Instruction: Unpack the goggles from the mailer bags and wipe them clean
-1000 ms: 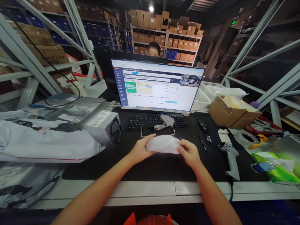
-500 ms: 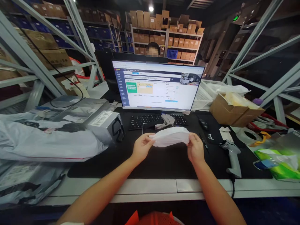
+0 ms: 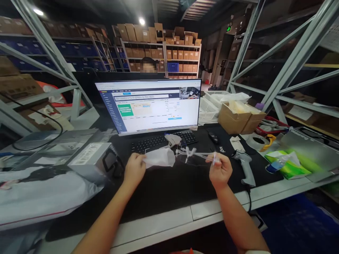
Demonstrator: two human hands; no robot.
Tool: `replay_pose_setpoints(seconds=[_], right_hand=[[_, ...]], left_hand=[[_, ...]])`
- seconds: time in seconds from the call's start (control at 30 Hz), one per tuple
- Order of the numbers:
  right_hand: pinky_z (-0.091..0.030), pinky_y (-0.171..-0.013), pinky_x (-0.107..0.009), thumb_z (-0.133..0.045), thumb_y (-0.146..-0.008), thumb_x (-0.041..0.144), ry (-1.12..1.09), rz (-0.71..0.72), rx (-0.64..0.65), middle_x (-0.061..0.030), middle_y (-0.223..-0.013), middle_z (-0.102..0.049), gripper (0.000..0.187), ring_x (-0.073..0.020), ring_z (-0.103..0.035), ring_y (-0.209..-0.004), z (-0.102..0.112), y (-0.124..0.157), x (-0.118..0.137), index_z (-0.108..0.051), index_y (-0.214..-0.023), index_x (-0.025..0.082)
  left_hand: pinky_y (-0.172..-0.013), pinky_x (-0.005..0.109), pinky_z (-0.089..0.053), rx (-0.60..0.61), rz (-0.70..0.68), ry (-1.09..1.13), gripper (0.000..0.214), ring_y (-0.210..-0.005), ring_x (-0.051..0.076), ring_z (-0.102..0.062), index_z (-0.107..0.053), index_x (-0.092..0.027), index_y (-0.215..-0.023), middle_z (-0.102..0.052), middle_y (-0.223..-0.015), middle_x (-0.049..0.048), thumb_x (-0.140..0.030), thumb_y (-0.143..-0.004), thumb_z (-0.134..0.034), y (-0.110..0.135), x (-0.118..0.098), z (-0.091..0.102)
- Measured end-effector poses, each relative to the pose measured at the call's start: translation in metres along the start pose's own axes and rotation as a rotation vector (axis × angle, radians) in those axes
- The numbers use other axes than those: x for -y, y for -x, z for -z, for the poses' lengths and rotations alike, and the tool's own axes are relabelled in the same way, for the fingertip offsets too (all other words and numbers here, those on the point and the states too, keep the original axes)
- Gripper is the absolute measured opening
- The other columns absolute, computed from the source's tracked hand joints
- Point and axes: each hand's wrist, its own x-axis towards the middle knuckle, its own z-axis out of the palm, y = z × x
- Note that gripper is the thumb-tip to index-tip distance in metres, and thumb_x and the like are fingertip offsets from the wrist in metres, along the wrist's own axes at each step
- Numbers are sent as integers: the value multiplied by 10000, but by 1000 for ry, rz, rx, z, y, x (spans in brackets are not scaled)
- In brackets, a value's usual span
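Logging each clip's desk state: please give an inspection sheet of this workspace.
Surface: black desk mat, black keyboard on it, lit monitor behind.
Job's things: white soft pouch; clear plastic glasses beside it, both off the mat.
Clutter: grey mailer bags, grey labelled box, brown cardboard box, green packet.
Grippers: left hand grips the pouch; right hand pinches the glasses.
Cables: lead of the grey handheld scanner drops over the bench edge; black cable loops at left.
Surroundings: steel racks, shelved cartons, a person behind the monitor.
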Motion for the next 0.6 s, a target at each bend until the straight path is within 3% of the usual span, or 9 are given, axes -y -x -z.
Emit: replay_pose_setpoints(seconds=[0.07,0.13,0.2,0.33,0.4,0.5,0.6], right_hand=[[-522,-669,-341,-551,-989,395,7,92,62,-21,-811,-671,206,-177,-645,-702,1,7,6,-648,-1089,244],[-529,-659,-339,-540,-996,369,-12,96,89,-23,-826,-672,197,-179,-655,-703,1,9,8,-644,-1110,246],[-529,-656,-329,-540,-998,339,-39,60,105,-21,-842,-669,179,-168,-654,-694,-1,9,8,-644,-1110,244],[-519,-656,-312,-544,-996,318,-44,-30,123,-11,-808,-662,155,-157,-641,-679,-5,10,4,-644,-1078,232],[-514,-667,-316,-550,-993,327,-12,-64,113,-6,-764,-656,150,-160,-636,-676,-6,10,2,-647,-1028,218],[-502,-687,-326,-576,-979,368,18,-122,79,-6,-749,-639,190,-154,-618,-667,-7,10,-2,-643,-942,193],[-485,-672,-320,-583,-970,428,24,-197,57,-5,-754,-617,255,-148,-604,-661,-6,7,-6,-627,-919,182]], left_hand=[[-867,368,-512,77,-41,125,321,-941,234,-621,-708,-167,-996,-618,-1028,97,-139,-839,-430,1,-5,1],[-910,350,-507,151,-91,207,342,-983,217,-630,-721,-166,-985,-641,-1055,90,-134,-859,-405,1,-12,6],[-942,377,-495,202,-144,171,339,-1017,234,-621,-740,-163,-990,-668,-1073,96,-166,-885,-418,2,-20,14],[-942,444,-477,258,-256,-19,304,-1049,296,-598,-743,-188,-1100,-704,-1117,104,-323,-868,-601,4,-45,27],[-919,388,-489,282,-219,-12,263,-1016,259,-622,-755,-205,-1070,-719,-1068,86,-290,-891,-582,0,-56,28],[-860,292,-504,265,-60,3,316,-946,187,-650,-757,-198,-1052,-706,-1026,71,-251,-963,-459,-15,-65,24],[-895,327,-490,247,29,-53,370,-1014,223,-636,-730,-181,-1144,-671,-1077,108,-282,-983,-412,-31,-70,18]])
